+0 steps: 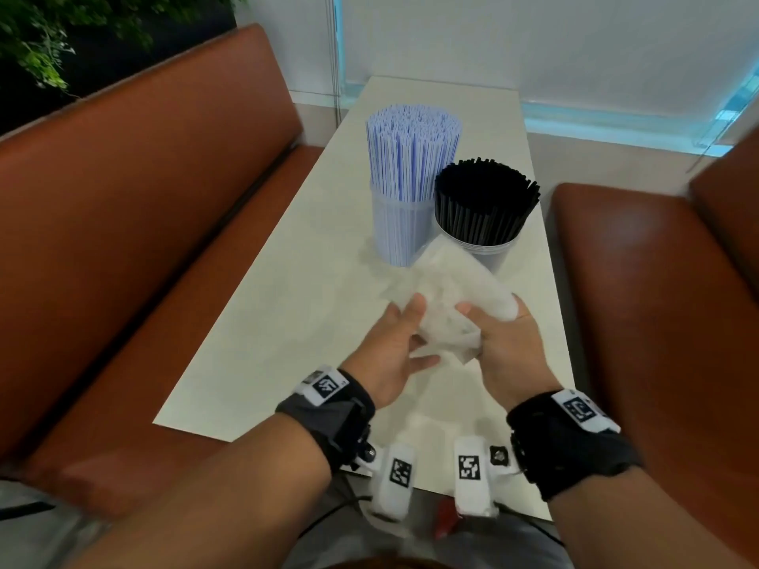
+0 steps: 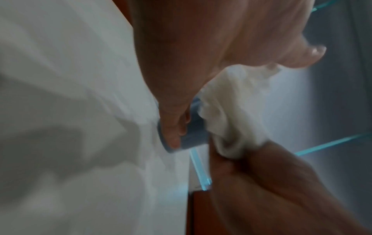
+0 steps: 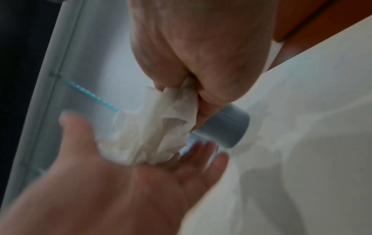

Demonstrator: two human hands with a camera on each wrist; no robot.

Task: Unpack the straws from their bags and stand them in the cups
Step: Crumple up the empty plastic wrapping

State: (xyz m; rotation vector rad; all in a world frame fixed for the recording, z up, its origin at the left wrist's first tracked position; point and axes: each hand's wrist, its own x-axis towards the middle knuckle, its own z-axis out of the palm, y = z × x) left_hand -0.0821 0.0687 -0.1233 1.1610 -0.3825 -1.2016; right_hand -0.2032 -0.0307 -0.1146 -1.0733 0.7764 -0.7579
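Blue-and-white striped straws (image 1: pixel 410 149) stand bunched in a clear cup (image 1: pixel 398 227) mid-table. Beside it on the right, black straws (image 1: pixel 484 199) fill a second clear cup (image 1: pixel 493 256). In front of the cups I hold a crumpled, empty clear plastic bag (image 1: pixel 456 289) above the table. My right hand (image 1: pixel 505 342) grips the bag (image 3: pixel 161 127) in its curled fingers. My left hand (image 1: pixel 394 347) is spread with straight fingers, its palm (image 3: pixel 141 182) against the bag's near side. In the left wrist view the bag (image 2: pixel 231 111) bulges between both hands, blurred.
The narrow white table (image 1: pixel 287 322) runs away from me toward a pale wall. Brown padded benches flank it on the left (image 1: pixel 123 240) and right (image 1: pixel 636 301). A leafy plant (image 1: pixel 41 34) hangs at the top left.
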